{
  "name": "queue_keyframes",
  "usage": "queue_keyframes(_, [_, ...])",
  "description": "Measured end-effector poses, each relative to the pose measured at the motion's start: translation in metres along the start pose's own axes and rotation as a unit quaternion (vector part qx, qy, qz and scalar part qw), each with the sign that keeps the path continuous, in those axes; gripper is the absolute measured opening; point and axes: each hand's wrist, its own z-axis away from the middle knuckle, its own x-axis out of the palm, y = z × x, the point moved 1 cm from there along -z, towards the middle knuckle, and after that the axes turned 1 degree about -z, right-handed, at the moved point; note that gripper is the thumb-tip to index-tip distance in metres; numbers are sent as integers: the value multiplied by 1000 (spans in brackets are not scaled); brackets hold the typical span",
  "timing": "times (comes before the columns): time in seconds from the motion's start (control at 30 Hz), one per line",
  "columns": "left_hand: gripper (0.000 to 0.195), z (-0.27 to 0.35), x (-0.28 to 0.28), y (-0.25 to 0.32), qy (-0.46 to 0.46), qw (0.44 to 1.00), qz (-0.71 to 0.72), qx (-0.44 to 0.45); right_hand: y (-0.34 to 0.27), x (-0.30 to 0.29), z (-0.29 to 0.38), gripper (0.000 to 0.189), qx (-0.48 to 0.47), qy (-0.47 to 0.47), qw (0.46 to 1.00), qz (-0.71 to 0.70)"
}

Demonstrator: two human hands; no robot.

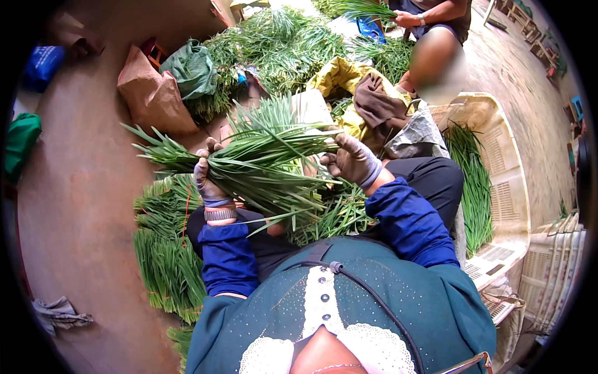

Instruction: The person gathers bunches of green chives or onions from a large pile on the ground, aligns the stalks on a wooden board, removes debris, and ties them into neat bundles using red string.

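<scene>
My left hand (209, 180), in a soiled glove, is closed around a bunch of long green leaves (261, 156) that look like garlic chives. The bunch lies sideways above my lap, its loose leaves fanning to the right. At their right-hand ends is my gloved right hand (352, 161), its fingers partly spread; whether it pinches any leaf is unclear. More leaves (331, 217) lie below, between my legs. Beside my left knee are stacked chive bundles (170, 262), some tied with red bands.
A large chive heap (280, 51) lies ahead, near a yellow sack (343, 75) with brown cloth (380, 100). A cream plastic crate (507, 187) holding chives (469, 196) stands at my right. Another person's hand (406, 18) holds leaves at the top.
</scene>
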Motion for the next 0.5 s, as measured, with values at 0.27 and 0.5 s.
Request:
queue_keyframes(0.27, [11, -11, 0, 1, 19, 999, 14, 37, 4, -27, -8, 48, 49, 138, 988, 54])
queue_keyframes(0.5, [12, -14, -19, 20, 32, 994, -10, 100, 5, -40, 1, 30, 146, 170, 944, 243])
